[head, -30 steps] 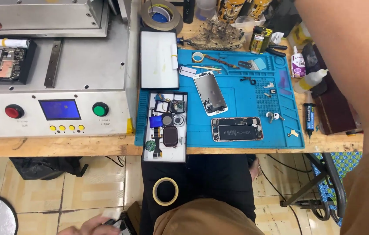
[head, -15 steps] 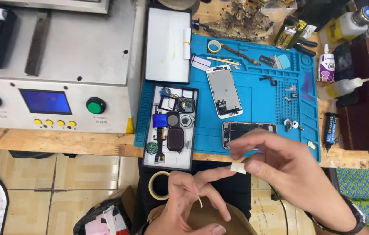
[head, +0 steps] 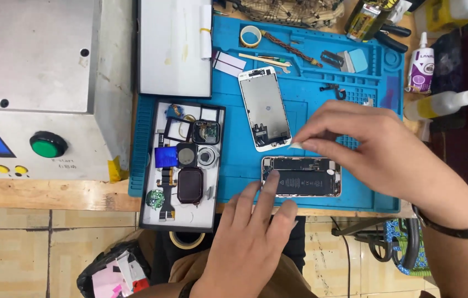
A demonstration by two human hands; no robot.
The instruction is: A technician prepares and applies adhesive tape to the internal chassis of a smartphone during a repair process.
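Both hands moved up; left hand [head: 256, 232] fingertips touching opened phone [head: 302, 176].

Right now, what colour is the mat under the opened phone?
Blue; the work mat shows plainly in the head view.

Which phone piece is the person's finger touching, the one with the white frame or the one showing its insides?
The opened phone body showing its dark battery; the left hand touches its left end. The white-framed screen lies apart, farther up the mat.
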